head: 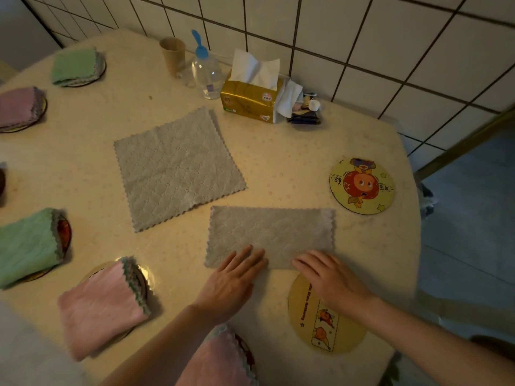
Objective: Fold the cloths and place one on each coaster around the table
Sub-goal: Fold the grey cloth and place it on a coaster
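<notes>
A grey cloth folded in half lies as a long rectangle near the table's front. My left hand and my right hand rest flat on its near edge, fingers spread, gripping nothing. A second grey cloth lies unfolded in the middle of the table. Two round coasters are bare: one with a red cartoon figure at the right, one yellow under my right wrist. Folded cloths sit on coasters along the left: green, purple, green, pink, and pink at the front.
At the back by the tiled wall stand a paper cup, a clear bottle with a blue cap, a gold tissue pack and small items. The table's edge drops to the floor on the right.
</notes>
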